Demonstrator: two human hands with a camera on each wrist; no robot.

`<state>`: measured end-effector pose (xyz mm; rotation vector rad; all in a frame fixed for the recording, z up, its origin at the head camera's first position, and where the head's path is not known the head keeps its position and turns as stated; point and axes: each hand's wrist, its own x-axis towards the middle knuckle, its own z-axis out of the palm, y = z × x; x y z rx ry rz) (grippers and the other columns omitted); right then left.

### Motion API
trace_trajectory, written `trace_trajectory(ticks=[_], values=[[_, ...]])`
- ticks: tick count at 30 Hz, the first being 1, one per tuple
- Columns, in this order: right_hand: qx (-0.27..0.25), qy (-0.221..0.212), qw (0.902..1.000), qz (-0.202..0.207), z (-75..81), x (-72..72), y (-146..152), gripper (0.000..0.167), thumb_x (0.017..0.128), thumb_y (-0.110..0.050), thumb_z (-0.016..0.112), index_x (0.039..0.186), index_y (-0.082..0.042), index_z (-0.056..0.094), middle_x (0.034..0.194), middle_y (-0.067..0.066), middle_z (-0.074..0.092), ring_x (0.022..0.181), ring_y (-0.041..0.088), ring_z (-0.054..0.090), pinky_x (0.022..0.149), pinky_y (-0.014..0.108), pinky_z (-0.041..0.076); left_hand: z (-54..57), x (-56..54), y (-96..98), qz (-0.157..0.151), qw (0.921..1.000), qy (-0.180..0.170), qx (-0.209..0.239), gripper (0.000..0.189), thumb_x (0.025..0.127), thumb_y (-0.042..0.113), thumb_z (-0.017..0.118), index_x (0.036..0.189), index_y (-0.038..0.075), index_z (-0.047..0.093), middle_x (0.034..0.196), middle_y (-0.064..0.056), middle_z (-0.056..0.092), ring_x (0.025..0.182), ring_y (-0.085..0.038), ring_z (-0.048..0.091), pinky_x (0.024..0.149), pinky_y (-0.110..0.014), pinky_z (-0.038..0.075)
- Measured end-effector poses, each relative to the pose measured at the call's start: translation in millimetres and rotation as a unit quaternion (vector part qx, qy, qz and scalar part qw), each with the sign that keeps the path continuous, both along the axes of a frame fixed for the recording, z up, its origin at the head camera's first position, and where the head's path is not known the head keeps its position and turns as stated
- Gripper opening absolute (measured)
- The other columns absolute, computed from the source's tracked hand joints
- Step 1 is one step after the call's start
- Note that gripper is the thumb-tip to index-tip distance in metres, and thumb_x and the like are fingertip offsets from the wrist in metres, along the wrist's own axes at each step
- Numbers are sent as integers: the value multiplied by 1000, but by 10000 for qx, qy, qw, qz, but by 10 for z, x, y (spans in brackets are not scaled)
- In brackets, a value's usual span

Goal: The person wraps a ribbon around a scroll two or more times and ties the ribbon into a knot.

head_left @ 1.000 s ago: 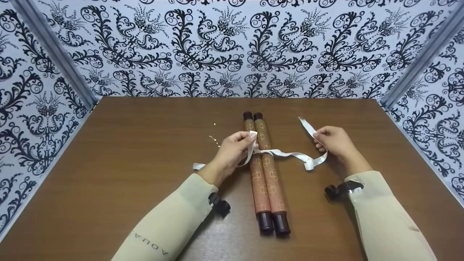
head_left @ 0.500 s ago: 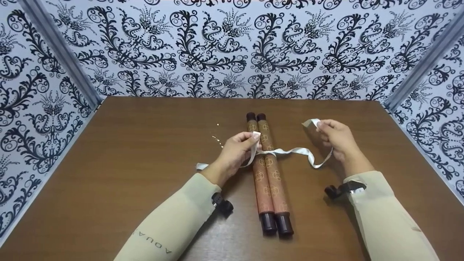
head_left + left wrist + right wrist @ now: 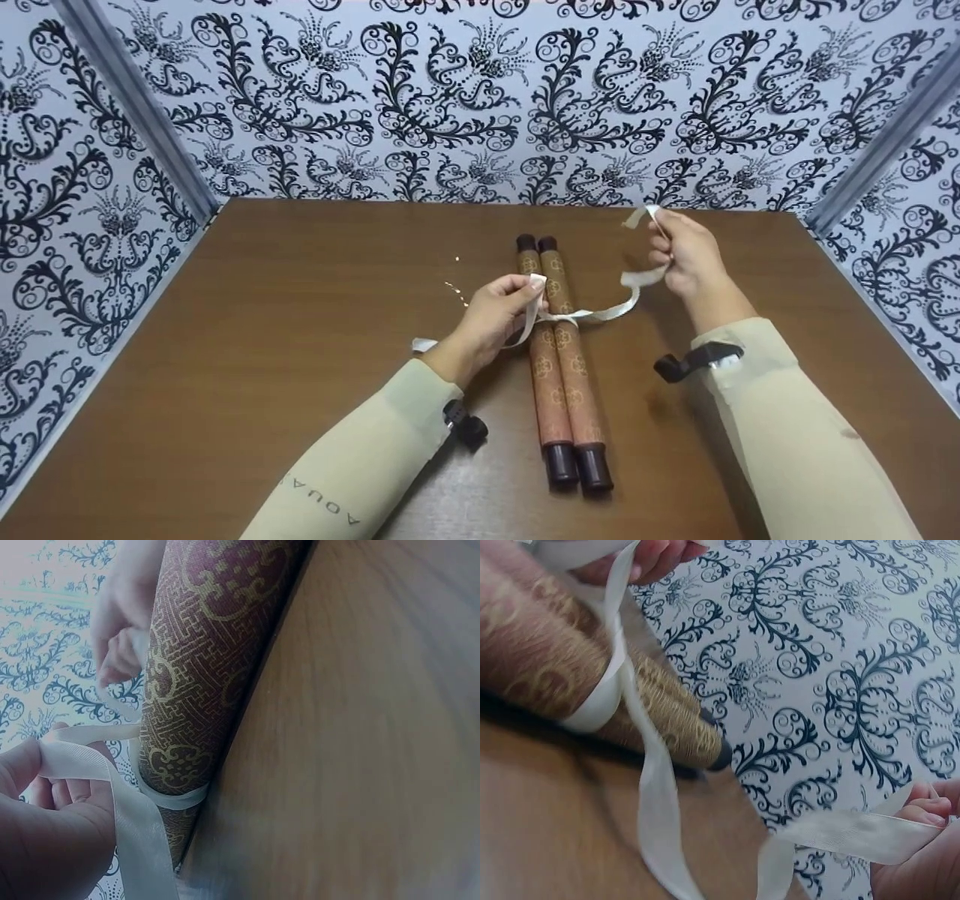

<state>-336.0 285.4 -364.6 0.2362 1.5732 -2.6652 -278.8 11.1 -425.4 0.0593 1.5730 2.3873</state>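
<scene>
A brocade scroll (image 3: 564, 390), rolled from both sides into two parallel rolls with dark end caps, lies lengthwise on the table. White ribbon (image 3: 600, 315) passes around both rolls near their middle. Over the left roll, my left hand (image 3: 487, 319) pinches a folded bit of that ribbon between thumb and forefinger. A loose tail (image 3: 424, 345) shows beyond my left wrist. Raised to the right of the scroll, my right hand (image 3: 694, 251) pinches the other length near its tip. In the right wrist view, slack ribbon (image 3: 660, 795) hangs between the scroll and that hand.
The brown wooden table (image 3: 315, 300) meets a wall with black scrollwork pattern (image 3: 480, 90) at the back. Similar panels stand at both sides. Small bright specks (image 3: 456, 291) show on the table left of the scroll. Each wrist wears a dark strapped camera (image 3: 465, 425).
My right hand has risen and moved slightly left, lifting its length of ribbon off the table. The left hand keeps its pinch and its place by the scroll.
</scene>
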Motion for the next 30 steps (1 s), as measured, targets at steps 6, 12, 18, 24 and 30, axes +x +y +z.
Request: trace_trajectory(ticks=[6, 12, 18, 24, 30], values=[[152, 25, 9998, -113, 69, -202, -261, 11, 107, -10, 55, 100, -5, 62, 71, -1, 61, 52, 6, 40, 43, 16, 31, 0, -2, -4, 26, 10000, -17, 1, 6, 102, 6, 64, 98, 6, 68, 85, -1, 67, 76, -11, 67, 72, -23, 57], [533, 77, 9981, -293, 79, -362, -616, 7, 106, -12, 56, 110, -8, 61, 79, -2, 60, 55, 4, 42, 45, 14, 34, -3, -3, 7, 40, 10000, 37, -12, 6, 101, 7, 65, 98, 5, 69, 87, -3, 67, 76, -12, 67, 73, -24, 57], [2488, 413, 9674, 240, 51, -385, -1022, 31, 102, -28, 67, 129, -12, 65, 103, -1, 65, 68, 6, 48, 57, 17, 43, 0, -6, 19, 22, 9999, 81, -72, 6, 101, 8, 66, 99, 4, 69, 87, -3, 67, 76, -12, 67, 72, -24, 56], [5193, 1598, 8071, 2310, -17, -337, -1248, 31, 99, -36, 70, 124, -17, 73, 119, 8, 73, 82, 13, 62, 72, 30, 54, -1, 1, 15, -53, 10000, 59, -13, 7, 102, 8, 64, 96, 7, 68, 85, 0, 66, 75, -11, 67, 71, -22, 56], [5110, 1740, 8070, 2394, -123, -357, -1233, 28, 104, -21, 63, 124, -4, 72, 106, 15, 74, 86, 24, 70, 83, 41, 59, -2, -8, -8, -20, 10000, 59, -43, 7, 102, 8, 64, 96, 7, 68, 88, -3, 67, 77, -10, 67, 73, -22, 55]])
